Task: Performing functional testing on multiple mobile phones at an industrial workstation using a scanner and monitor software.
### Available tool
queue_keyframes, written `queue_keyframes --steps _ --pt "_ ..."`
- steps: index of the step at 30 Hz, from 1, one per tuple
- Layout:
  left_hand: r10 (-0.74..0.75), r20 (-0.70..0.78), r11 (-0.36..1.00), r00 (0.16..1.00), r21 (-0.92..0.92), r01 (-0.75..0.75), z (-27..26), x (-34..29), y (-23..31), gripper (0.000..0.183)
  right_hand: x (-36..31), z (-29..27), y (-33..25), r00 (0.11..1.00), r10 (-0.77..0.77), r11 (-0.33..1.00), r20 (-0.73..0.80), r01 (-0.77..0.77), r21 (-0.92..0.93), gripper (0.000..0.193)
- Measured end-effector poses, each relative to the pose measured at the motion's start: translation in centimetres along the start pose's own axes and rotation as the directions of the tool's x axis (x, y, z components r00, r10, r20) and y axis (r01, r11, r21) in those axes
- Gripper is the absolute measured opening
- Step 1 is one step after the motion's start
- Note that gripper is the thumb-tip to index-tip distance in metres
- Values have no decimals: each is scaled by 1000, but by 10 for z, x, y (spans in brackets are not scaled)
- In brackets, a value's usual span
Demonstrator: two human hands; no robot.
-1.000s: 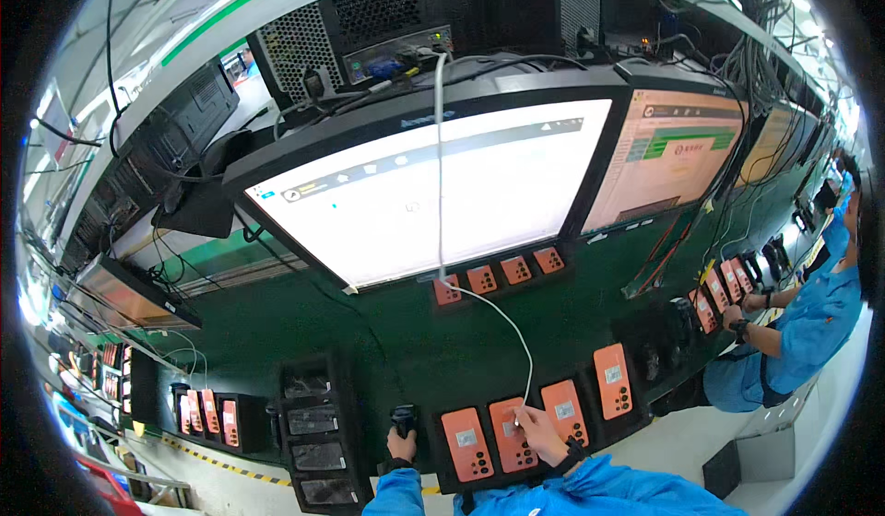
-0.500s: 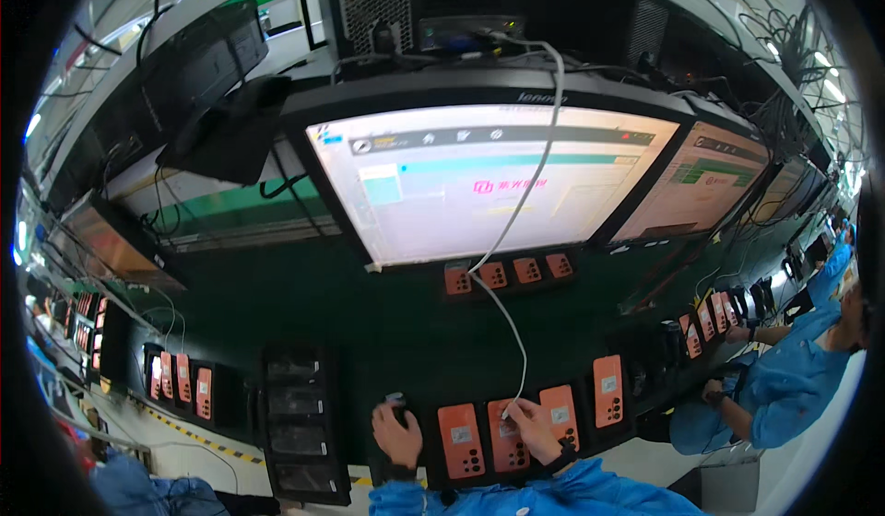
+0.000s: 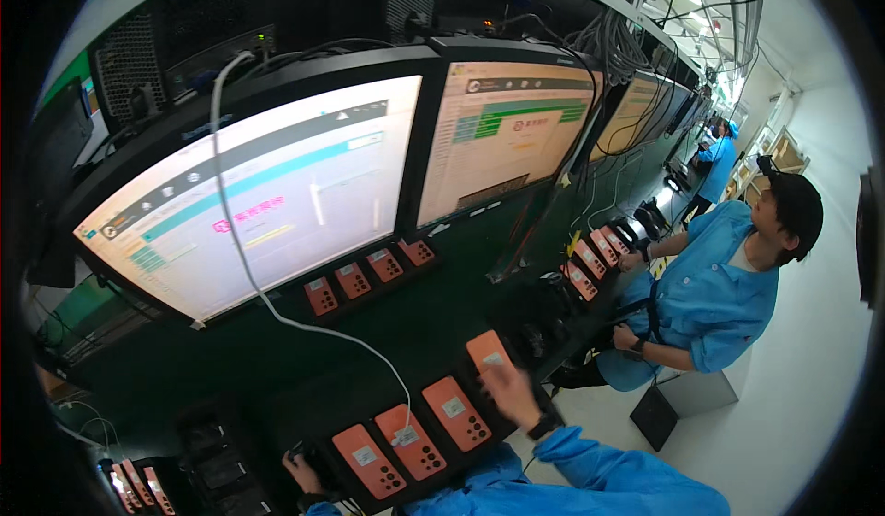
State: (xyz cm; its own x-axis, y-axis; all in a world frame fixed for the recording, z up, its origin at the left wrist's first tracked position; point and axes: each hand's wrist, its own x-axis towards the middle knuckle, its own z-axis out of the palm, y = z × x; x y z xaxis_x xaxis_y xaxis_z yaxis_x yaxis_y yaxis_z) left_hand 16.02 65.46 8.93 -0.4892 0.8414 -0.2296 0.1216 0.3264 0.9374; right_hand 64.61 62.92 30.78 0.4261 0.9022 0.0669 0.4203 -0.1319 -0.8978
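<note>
My right hand [image 3: 509,394], slightly smeared by motion, is closed around the lower part of an orange phone [image 3: 486,345] at the right end of a row. Its cameras are hidden under my fingers. Beside it lie three more orange phones, back up, each with a pale label: a right one [image 3: 458,415], a middle one [image 3: 422,453] and a left one [image 3: 361,454]. A white cable [image 3: 346,335] runs down to the middle phone. At the row's left, my left hand [image 3: 300,473] is curled on a small black object [image 3: 297,451], only partly visible.
A large monitor [image 3: 304,184] and another monitor [image 3: 507,138] stand behind the dark green bench [image 3: 230,359]. Several orange phones [image 3: 353,280] sit below the screen. Black trays [image 3: 217,461] lie left. A co-worker in blue [image 3: 710,286] stands right, by further phones [image 3: 590,256].
My view has swung to the right. My right hand has left the cable end at the second phone and moved right onto the end phone. My left hand stays by the black object.
</note>
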Motion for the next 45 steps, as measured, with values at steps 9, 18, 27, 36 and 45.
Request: queue_keyframes --steps 9,18,27,36,45 --pt "142 -85 989 986 -17 -144 -72 -118 -5 44 72 -83 177 996 -6 831 -85 -43 -555 43" --pt "102 -58 748 993 662 -38 -70 -214 20 42 81 -77 183 987 151 646 -45 -134 -752 74" --pt "-73 -323 959 944 236 155 -65 -186 24 46 86 -77 209 980 195 595 -46 -156 -788 74" --pt "-96 -308 976 947 158 151 -62 -189 -11 51 93 -73 279 975 221 611 -25 -158 -776 76" --pt "-239 -295 970 925 -34 240 -56 -215 25 51 84 -79 277 998 63 674 21 -27 -738 77"
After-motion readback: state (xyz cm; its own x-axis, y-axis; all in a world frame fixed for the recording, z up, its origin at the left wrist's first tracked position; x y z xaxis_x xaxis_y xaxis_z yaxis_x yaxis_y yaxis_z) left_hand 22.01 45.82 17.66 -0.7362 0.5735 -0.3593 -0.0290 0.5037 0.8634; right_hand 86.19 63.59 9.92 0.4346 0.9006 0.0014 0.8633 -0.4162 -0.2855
